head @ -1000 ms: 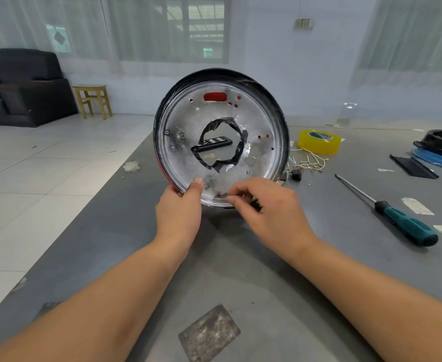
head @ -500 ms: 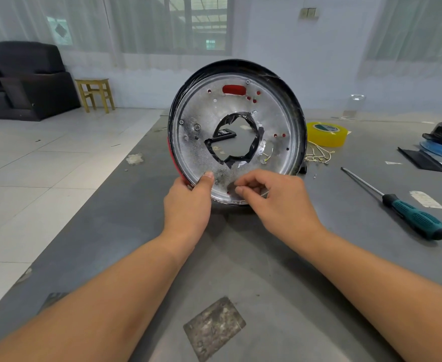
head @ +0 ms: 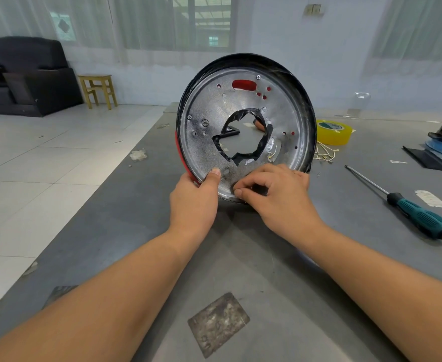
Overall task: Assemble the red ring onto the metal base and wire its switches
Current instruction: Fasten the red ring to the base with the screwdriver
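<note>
Left hand (head: 193, 202) grips metal base (head: 246, 126) by low rim, centre of frame, red ring (head: 182, 155) peeking behind. Right hand (head: 274, 194) pinches something tiny at bottom edge; we cannot tell what. We should hold base steady, turn slowly. Screwdriver (head: 421, 218) waits right.
</note>
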{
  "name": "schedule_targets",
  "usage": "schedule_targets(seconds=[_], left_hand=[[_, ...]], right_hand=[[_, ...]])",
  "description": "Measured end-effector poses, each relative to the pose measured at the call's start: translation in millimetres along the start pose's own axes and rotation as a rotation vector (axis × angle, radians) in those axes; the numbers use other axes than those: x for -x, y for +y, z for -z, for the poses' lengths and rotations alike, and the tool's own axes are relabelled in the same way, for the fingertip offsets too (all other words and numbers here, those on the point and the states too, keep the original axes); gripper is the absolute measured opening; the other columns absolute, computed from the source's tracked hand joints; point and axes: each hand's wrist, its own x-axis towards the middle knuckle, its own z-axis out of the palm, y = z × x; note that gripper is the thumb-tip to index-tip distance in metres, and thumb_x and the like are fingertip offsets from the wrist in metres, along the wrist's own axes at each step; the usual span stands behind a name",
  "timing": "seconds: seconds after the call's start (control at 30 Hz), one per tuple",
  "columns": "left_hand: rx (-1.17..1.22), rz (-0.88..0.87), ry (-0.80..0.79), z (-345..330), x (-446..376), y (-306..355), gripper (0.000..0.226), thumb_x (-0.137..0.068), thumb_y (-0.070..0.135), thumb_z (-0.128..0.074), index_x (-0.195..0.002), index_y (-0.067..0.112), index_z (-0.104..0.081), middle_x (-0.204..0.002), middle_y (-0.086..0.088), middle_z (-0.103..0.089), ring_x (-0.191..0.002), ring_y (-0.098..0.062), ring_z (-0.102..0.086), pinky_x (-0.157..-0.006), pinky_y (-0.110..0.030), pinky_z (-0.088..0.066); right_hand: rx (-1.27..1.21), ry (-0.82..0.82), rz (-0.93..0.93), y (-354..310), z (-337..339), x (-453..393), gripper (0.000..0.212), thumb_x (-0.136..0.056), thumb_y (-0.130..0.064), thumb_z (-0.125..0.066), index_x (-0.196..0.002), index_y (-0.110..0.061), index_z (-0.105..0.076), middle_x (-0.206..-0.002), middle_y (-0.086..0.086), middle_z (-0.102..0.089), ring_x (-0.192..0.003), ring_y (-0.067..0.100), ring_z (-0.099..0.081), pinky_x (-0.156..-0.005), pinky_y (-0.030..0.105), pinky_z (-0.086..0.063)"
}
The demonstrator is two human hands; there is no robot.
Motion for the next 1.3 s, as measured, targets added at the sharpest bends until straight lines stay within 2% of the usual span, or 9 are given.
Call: schedule_targets(seconds=[0.17, 0.3, 0.5, 0.7, 0.8, 0.87, 1.0, 1.2, 1.3], left_hand=[[-0.004, -0.018, 0.011, -1.1, 0.6, -1.2, 0.018, -0.098, 0.044, -0.068, -0.108, 0.028, -0.069, -0.095, 0.017, -0.07, -0.089, -0.002, -0.063, -0.072, -0.019, -0.044], [0.005, -0.022, 0.02, -1.7, 1.7, 0.1, 0.017, -0.099, 0.042, -0.068, -0.108, 0.028, -0.07, -0.099, 0.014, -0.072, -0.097, -0.012, -0.066, -0.083, -0.027, -0.044], [0.015, -0.015, 0.025, -1.0, 2.7, 0.5, 0.017, -0.098, 0.043, -0.068, -0.108, 0.028, -0.069, -0.102, 0.012, -0.073, -0.101, -0.015, -0.067, -0.086, -0.029, -0.045], [0.021, -0.023, 0.023, -1.2, 3.6, 0.9, 0.017, -0.098, 0.043, -0.069, -0.106, 0.028, -0.068, -0.099, 0.014, -0.072, -0.097, -0.013, -0.066, -0.084, -0.029, -0.046], [0.008, -0.033, 0.024, -1.8, 4.3, 0.5, 0.013, -0.098, 0.043, -0.069, -0.097, 0.031, -0.065, -0.094, 0.015, -0.07, -0.088, -0.002, -0.064, -0.073, -0.021, -0.045], [0.013, -0.045, 0.025, -3.0, 6.0, 1.0, 0.014, -0.098, 0.042, -0.068, -0.1, 0.029, -0.067, -0.094, 0.015, -0.07, -0.089, 0.0, -0.063, -0.071, -0.016, -0.043], [0.039, -0.049, 0.026, -3.8, 9.4, 5.0, 0.021, -0.099, 0.04, -0.068, -0.111, 0.023, -0.07, -0.1, 0.011, -0.073, -0.097, -0.012, -0.067, -0.078, -0.026, -0.046], [0.065, -0.066, 0.016, -3.7, 11.7, 7.5, 0.015, -0.099, 0.038, -0.069, -0.109, 0.027, -0.068, -0.1, 0.013, -0.073, -0.099, -0.008, -0.068, -0.077, -0.02, -0.048], [0.079, -0.048, 0.011, -3.9, 11.7, 8.0, 0.018, -0.099, 0.038, -0.069, -0.111, 0.026, -0.07, -0.103, 0.009, -0.075, -0.103, -0.014, -0.069, -0.087, -0.029, -0.052]], right_hand=[[0.017, 0.038, -0.019, 0.8, -1.4, -0.4, 0.005, -0.087, -0.044, -0.072, -0.083, -0.045, -0.071, -0.088, -0.021, -0.062, -0.095, 0.0, -0.048, -0.08, 0.029, -0.016], [0.016, 0.032, -0.012, 1.8, -0.3, -1.3, 0.006, -0.087, -0.044, -0.073, -0.082, -0.045, -0.069, -0.086, -0.019, -0.061, -0.093, 0.0, -0.048, -0.078, 0.028, -0.015], [0.045, 0.016, 0.0, 0.8, -0.4, 0.0, 0.007, -0.089, -0.045, -0.07, -0.084, -0.045, -0.067, -0.089, -0.022, -0.058, -0.094, -0.001, -0.044, -0.081, 0.028, -0.015], [0.063, 0.017, 0.0, -1.0, -0.7, 0.7, 0.006, -0.09, -0.046, -0.069, -0.085, -0.043, -0.069, -0.091, -0.02, -0.058, -0.097, 0.0, -0.043, -0.083, 0.029, -0.015], [0.081, 0.03, 0.002, -1.8, -1.4, 0.9, 0.006, -0.089, -0.046, -0.069, -0.087, -0.041, -0.071, -0.091, -0.02, -0.059, -0.097, -0.001, -0.043, -0.084, 0.029, -0.016], [0.095, 0.039, 0.003, -2.1, -1.2, 0.9, 0.006, -0.089, -0.047, -0.068, -0.087, -0.041, -0.07, -0.09, -0.02, -0.059, -0.096, -0.002, -0.042, -0.084, 0.029, -0.016], [0.091, 0.064, 0.003, -2.8, 0.4, 1.1, 0.005, -0.088, -0.048, -0.069, -0.086, -0.043, -0.068, -0.088, -0.022, -0.057, -0.094, -0.001, -0.042, -0.084, 0.029, -0.015], [0.059, 0.099, 0.006, -2.3, 2.1, 2.1, 0.011, -0.086, -0.048, -0.072, -0.088, -0.04, -0.065, -0.083, -0.024, -0.056, -0.09, -0.003, -0.043, -0.082, 0.028, -0.016], [0.076, 0.09, 0.022, -1.7, 2.3, 1.8, 0.009, -0.087, -0.048, -0.071, -0.086, -0.04, -0.068, -0.084, -0.024, -0.055, -0.089, -0.002, -0.042, -0.082, 0.027, -0.015]])
